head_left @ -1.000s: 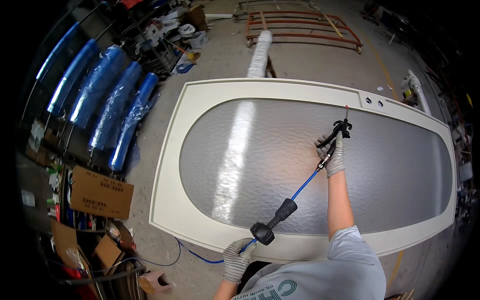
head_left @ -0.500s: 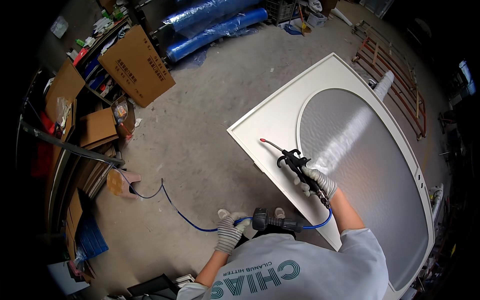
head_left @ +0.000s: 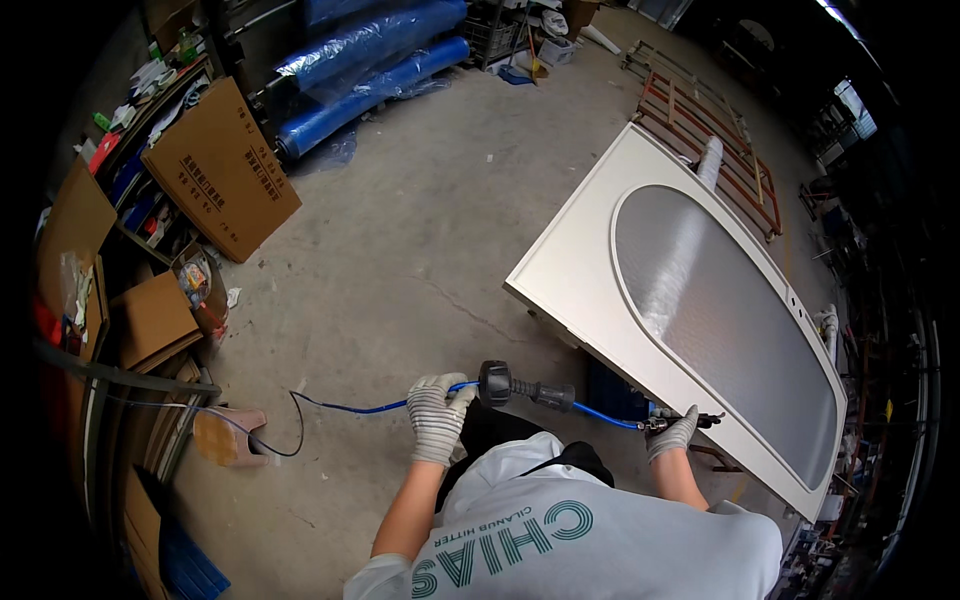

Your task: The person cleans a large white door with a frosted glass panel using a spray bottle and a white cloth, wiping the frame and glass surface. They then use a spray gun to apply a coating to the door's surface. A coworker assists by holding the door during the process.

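Note:
My left hand [head_left: 438, 412], in a striped work glove, is closed around the blue air hose [head_left: 370, 408] in front of my body. Just right of it, a black ribbed cylindrical fitting [head_left: 527, 388] sits on the hose. My gloved right hand [head_left: 674, 434] grips a black air blow gun [head_left: 708, 421], held low by the near edge of a white door panel [head_left: 575, 262]. The gun lies about level, and its far end is hard to make out. An oval of frosted glass [head_left: 715, 310] is set in the panel.
Cardboard sheets [head_left: 222, 170] and a cluttered shelf stand at the left, near a pinkish stool [head_left: 235, 435] that the hose passes over. Blue film rolls [head_left: 370, 95] lie at the back. A reddish metal frame cart [head_left: 715, 130] stands beyond the panel.
My right hand has lowered the blow gun from over the panel to its near edge, turning the nozzle away from the far left. My left hand has risen slightly with the hose. The view has shifted.

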{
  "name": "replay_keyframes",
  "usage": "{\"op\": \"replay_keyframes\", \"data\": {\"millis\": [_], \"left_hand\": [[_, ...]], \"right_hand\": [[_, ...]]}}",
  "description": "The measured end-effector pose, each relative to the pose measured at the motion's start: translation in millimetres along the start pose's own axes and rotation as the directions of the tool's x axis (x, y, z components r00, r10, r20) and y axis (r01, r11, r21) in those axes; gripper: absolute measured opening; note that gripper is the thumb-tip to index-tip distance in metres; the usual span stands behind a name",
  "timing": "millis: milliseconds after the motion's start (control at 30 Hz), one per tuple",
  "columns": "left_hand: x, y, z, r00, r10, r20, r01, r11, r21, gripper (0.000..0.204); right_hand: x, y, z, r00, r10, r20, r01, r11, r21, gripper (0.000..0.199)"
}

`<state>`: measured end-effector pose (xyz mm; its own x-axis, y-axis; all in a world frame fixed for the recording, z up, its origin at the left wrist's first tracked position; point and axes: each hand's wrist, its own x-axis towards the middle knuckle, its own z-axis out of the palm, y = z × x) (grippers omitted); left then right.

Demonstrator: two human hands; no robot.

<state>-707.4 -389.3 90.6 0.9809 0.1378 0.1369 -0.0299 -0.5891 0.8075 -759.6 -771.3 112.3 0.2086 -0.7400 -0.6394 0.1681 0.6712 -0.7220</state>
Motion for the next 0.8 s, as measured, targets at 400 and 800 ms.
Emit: {"op": "replay_keyframes", "data": {"millis": [400, 800], "left_hand": [[112.4, -196.9, -263.1, 0.927, -0.138, -0.348, 0.245, 0.928, 0.283, 0.023], [1.9, -310.3, -406.1, 0.305, -0.779, -0.548, 0.496, 0.621, -0.607, 0.019]], "right_hand": [[-204.0, 298.1, 312.2, 0.569, 0.255, 0.782, -0.110, 0.966, -0.235, 0.035], [-556.6, 572.8, 366.2, -0.284, 0.554, -0.782, 0.329, 0.823, 0.463, 0.025]]}}
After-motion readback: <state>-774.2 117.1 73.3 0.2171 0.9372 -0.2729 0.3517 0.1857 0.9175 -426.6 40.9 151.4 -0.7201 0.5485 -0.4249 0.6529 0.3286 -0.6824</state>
